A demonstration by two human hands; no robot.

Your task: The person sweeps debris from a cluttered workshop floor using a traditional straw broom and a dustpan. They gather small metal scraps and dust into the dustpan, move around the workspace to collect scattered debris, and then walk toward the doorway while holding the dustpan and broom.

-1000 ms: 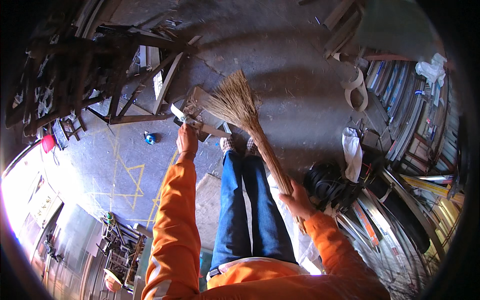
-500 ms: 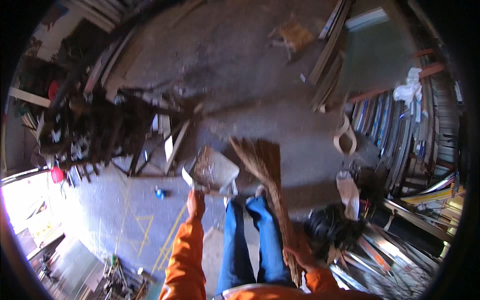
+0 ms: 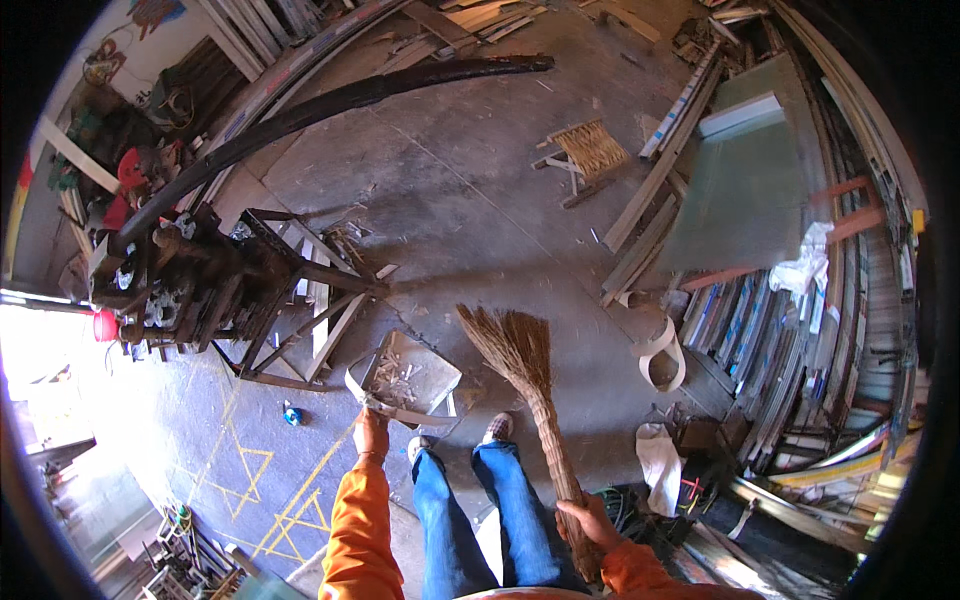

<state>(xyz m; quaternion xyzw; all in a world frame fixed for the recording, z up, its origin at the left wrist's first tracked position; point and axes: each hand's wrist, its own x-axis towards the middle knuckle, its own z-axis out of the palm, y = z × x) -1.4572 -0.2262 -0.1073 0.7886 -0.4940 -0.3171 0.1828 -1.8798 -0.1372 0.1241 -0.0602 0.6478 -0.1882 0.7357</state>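
Note:
My left hand (image 3: 371, 436) is closed on the near edge of a pale dustpan (image 3: 437, 378), in front of my left foot. Light wood scraps (image 3: 396, 374) and chips lie inside the pan. Wrapped round the handle of a straw broom (image 3: 541, 405) is my right hand (image 3: 588, 524), close to my right thigh. The broom slants away from me, its bristles fanned out just right of the dustpan. Whether the bristles touch the floor I cannot tell. My checkered shoes stand on the concrete between the two tools.
A dark metal machine on a frame (image 3: 270, 290) stands left, a long black bar reaching out over the floor. Ahead is a small woven stool (image 3: 588, 157). Metal profiles (image 3: 752, 328), a glass sheet (image 3: 745, 185) and a beige strip loop (image 3: 661, 360) lie right. A blue object (image 3: 292, 414) sits left.
The view has shifted and sharpened. Relative to my legs, the dustpan sits slightly farther left and the broom's bristles are farther from it. Both hands keep their hold.

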